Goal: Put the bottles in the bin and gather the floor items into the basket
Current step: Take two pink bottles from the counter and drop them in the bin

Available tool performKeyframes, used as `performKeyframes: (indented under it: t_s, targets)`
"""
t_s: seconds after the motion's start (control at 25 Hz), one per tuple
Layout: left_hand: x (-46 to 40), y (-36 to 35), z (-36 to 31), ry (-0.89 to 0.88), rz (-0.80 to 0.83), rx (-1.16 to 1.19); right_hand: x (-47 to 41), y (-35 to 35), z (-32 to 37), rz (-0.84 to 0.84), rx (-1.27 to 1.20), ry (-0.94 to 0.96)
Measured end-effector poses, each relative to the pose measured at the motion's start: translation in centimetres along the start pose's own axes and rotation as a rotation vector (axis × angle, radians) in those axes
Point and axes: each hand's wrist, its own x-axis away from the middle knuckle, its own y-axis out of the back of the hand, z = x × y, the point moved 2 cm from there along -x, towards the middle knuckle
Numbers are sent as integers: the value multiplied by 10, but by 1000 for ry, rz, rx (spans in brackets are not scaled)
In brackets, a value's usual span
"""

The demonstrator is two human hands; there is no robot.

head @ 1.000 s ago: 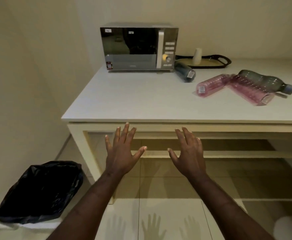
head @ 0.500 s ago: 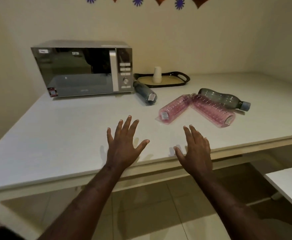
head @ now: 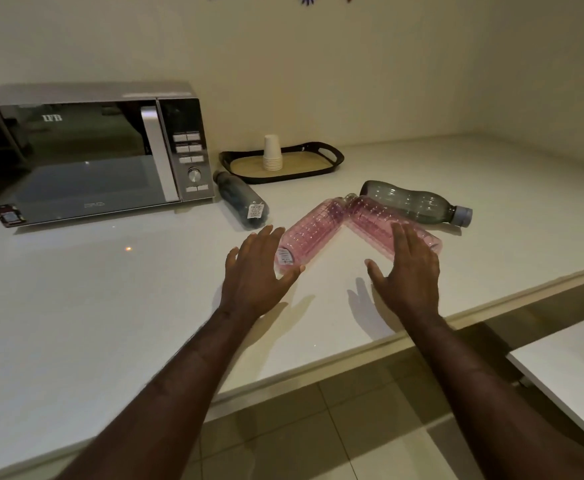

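Note:
Several empty plastic bottles lie on their sides on the white table [head: 76, 306]. Two pink bottles form a V: the left pink bottle [head: 313, 230] and the right pink bottle [head: 373, 220]. Behind them lies a grey bottle with a blue cap [head: 415, 204], and a dark bottle [head: 242, 200] rests beside the microwave. My left hand [head: 256, 275] hovers open at the base of the left pink bottle. My right hand [head: 404, 271] is open over the near end of the right pink bottle. Neither hand holds anything. No bin or basket is in view.
A silver microwave [head: 86, 157] stands at the back left. A dark tray [head: 332, 157] with a stack of paper cups [head: 271, 152] sits against the wall. A second white surface [head: 570, 368] juts in at the lower right, tiled floor [head: 318, 438] below.
The view has risen from the floor and bin to the tabletop. Both open hands have moved forward over the table up to the two pink bottles.

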Motion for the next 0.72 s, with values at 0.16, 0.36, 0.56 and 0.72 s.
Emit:
performKeyframes:
  t_s: [0.16, 0.36, 0.56, 0.72]
  targets:
    - [-35, -24, -21, 37, 5, -7, -49, -3, -36, -3, -39, -45]
    - [-67, -48, -43, 133, 49, -66, -95, -14, -78, 125, -28, -41]
    - [-72, -65, -52, 270, 94, -128, -108, -32, -96, 294, -58, -43]
    - [-69, -68, -52, 322, 75, -103, -111, -40, -102, 284, -75, -49]
